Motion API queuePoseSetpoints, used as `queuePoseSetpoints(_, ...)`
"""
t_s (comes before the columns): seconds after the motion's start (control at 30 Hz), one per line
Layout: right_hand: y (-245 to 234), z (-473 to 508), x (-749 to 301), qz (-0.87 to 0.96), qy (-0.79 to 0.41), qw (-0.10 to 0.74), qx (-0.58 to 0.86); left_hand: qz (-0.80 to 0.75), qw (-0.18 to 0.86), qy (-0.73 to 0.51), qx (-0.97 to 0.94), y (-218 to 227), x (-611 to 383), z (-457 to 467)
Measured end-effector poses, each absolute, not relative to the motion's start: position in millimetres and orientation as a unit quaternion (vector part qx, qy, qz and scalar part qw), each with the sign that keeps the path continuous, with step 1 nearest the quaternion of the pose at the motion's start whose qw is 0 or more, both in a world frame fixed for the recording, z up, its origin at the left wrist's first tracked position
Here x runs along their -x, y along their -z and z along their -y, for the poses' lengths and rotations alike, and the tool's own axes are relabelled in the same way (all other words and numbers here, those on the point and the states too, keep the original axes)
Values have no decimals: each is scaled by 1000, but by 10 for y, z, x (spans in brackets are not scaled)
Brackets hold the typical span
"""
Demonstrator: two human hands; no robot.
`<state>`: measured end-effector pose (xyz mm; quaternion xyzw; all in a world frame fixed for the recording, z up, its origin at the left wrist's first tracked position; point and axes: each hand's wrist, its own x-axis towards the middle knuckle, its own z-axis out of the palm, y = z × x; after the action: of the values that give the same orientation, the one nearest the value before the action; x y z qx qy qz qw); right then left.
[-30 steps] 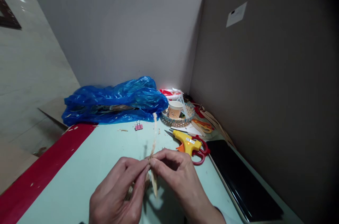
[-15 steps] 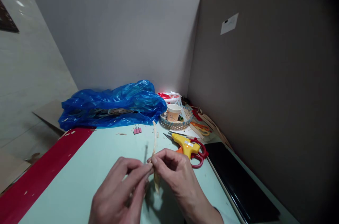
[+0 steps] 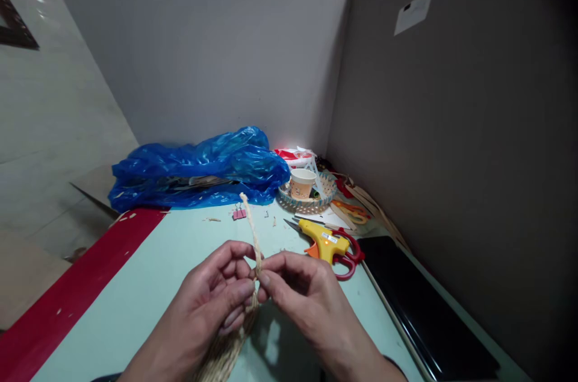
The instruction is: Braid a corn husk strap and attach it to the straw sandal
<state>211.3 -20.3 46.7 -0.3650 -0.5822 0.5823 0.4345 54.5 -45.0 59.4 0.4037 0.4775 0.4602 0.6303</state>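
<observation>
A pale twisted straw strand [image 3: 252,226] stands up from between my fingertips, its frayed end pointing away from me. My right hand [image 3: 303,294] pinches it near its lower part, thumb against forefinger. My left hand [image 3: 215,300] is curled just left of it, its fingertips closed around the base where the strand meets a bundle of straw fibres [image 3: 228,347]. That bundle runs down toward me beneath my left hand, which hides much of it. Beyond my right hand lie a yellow glue gun [image 3: 326,241] and red-handled scissors [image 3: 347,266], partly overlapping.
A crumpled blue plastic bag [image 3: 203,171] lies at the back. A woven basket [image 3: 309,207] holds a paper cup [image 3: 302,183]. A pink binder clip [image 3: 239,213], orange scissors [image 3: 351,211] and a black flat panel [image 3: 419,303] also rest on the table. Grey partitions [image 3: 203,44] rise behind.
My left hand has turned, and its fingers are now curled by the strand's base. The straw bundle has come into view under it. The strand now leans left; the camera view has tipped down.
</observation>
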Motion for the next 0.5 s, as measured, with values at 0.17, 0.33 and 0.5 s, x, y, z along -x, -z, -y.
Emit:
queuePoseSetpoints(0.17, -442, 229, -2132, 618, -532, 416, 403, -463, 643, -460, -400, -545, -567, 467)
queuePoseSetpoints(0.33, -475, 246, -2163, 676, -467, 416, 392, -471, 636, -469, -393, -489, -607, 423)
queuePoseSetpoints(0.5, -477, 260, -2185, 745, -363, 434, 353, -537, 570, -478, -397, -562, -591, 433)
